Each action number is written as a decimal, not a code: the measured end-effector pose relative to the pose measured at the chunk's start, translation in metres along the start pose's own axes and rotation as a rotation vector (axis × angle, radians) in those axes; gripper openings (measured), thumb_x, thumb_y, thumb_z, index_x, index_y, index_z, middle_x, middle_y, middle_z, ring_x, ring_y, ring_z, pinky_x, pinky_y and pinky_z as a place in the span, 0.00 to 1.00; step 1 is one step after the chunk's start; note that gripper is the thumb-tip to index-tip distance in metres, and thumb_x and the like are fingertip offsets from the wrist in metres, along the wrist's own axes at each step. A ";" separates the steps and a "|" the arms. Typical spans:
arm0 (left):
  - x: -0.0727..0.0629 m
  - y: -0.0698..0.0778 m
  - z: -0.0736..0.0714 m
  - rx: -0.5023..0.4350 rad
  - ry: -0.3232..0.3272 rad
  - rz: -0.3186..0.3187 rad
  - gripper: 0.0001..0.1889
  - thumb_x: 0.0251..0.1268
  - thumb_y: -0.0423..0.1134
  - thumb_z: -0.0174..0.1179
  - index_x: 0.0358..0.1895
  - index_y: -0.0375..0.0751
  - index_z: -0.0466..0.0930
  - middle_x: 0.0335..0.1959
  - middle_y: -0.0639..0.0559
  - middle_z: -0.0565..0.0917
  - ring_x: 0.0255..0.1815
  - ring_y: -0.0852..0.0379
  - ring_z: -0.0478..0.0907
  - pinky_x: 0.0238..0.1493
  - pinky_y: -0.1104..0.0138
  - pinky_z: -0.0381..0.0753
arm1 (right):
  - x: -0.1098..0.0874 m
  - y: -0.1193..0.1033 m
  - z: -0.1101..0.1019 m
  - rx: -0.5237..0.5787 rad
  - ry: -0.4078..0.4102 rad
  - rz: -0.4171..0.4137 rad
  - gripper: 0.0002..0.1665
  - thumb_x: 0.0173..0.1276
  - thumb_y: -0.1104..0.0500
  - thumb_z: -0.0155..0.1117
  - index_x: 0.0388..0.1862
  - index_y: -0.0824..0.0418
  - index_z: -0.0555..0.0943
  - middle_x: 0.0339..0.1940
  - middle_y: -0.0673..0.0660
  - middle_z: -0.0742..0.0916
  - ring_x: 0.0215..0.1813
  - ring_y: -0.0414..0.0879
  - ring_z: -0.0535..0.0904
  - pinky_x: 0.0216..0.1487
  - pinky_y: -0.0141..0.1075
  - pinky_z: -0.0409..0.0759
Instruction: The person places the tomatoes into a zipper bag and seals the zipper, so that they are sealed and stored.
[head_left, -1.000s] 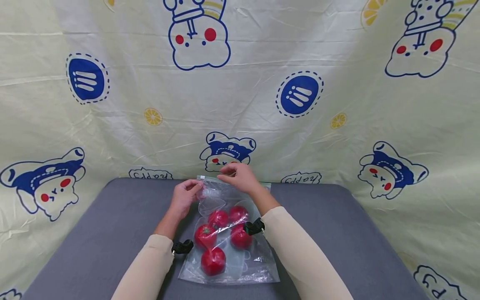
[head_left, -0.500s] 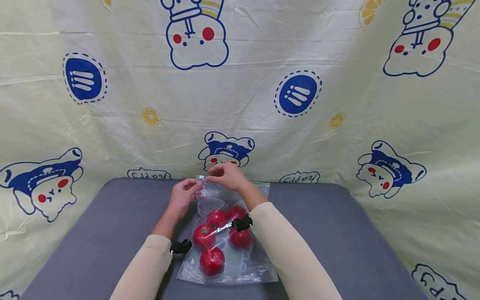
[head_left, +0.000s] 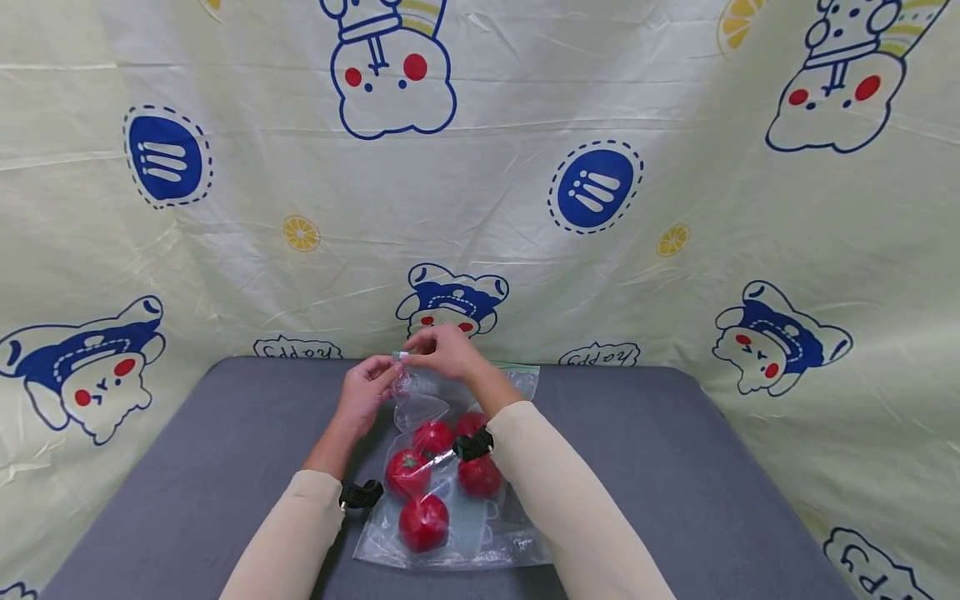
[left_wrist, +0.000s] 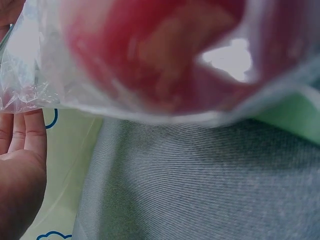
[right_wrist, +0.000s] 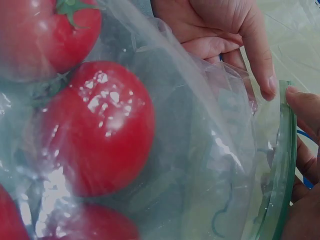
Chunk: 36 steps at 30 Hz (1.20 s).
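Observation:
A clear zip-lock bag (head_left: 483,557) lies on the grey table with several red tomatoes (head_left: 423,523) inside. Along its top edge runs a green zip strip (right_wrist: 286,165), with a small white piece (head_left: 400,355) at the far left corner. My left hand (head_left: 362,393) pinches the bag's plastic just below that corner, thumb on top and fingers underneath. Close beside it, my right hand (head_left: 444,350) holds the zip strip between thumb (right_wrist: 301,102) and fingers. In the left wrist view, a blurred tomato (left_wrist: 150,55) under the plastic fills the upper part.
The grey table (head_left: 637,467) reaches back to a pale patterned cloth (head_left: 480,200) hanging behind it. Black wrist cameras are strapped over both sleeves, the right one (head_left: 474,446) above the tomatoes.
My right hand has moved left along the bag's top edge to the corner beside my left hand. The left hand keeps its hold, and the tomatoes stay put.

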<state>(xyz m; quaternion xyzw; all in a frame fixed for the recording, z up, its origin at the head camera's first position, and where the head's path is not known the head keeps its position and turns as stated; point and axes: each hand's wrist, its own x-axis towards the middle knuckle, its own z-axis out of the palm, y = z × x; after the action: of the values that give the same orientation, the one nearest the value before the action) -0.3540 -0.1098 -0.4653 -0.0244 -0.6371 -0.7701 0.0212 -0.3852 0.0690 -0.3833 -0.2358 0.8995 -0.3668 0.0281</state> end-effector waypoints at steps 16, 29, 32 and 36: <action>-0.001 -0.001 0.001 -0.020 0.001 0.018 0.07 0.73 0.36 0.63 0.48 0.37 0.82 0.35 0.57 0.85 0.36 0.60 0.82 0.40 0.71 0.86 | -0.002 0.001 0.003 0.030 -0.017 0.016 0.09 0.68 0.54 0.74 0.46 0.52 0.90 0.40 0.50 0.89 0.43 0.46 0.80 0.43 0.33 0.82; 0.000 -0.004 0.000 -0.023 -0.022 0.026 0.05 0.73 0.37 0.64 0.45 0.42 0.83 0.36 0.58 0.85 0.37 0.60 0.82 0.41 0.70 0.86 | -0.005 0.004 0.002 0.059 -0.034 -0.002 0.08 0.69 0.53 0.72 0.45 0.53 0.90 0.41 0.50 0.90 0.43 0.45 0.80 0.45 0.33 0.82; -0.001 -0.004 0.000 -0.047 -0.020 0.032 0.03 0.73 0.36 0.63 0.44 0.43 0.84 0.35 0.57 0.85 0.36 0.61 0.82 0.39 0.71 0.86 | -0.005 0.006 0.003 0.057 -0.033 0.001 0.08 0.70 0.53 0.72 0.44 0.52 0.89 0.41 0.49 0.89 0.44 0.45 0.80 0.46 0.33 0.82; -0.001 -0.004 0.002 -0.077 -0.018 0.038 0.02 0.74 0.34 0.62 0.41 0.44 0.83 0.34 0.57 0.85 0.35 0.62 0.82 0.37 0.71 0.85 | -0.005 0.008 0.004 0.058 -0.027 -0.012 0.08 0.70 0.53 0.72 0.44 0.53 0.89 0.41 0.50 0.89 0.43 0.44 0.79 0.45 0.32 0.80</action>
<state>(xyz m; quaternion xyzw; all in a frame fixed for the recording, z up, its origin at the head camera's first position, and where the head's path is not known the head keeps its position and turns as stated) -0.3532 -0.1075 -0.4693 -0.0442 -0.6067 -0.7932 0.0291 -0.3828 0.0738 -0.3922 -0.2453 0.8866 -0.3896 0.0445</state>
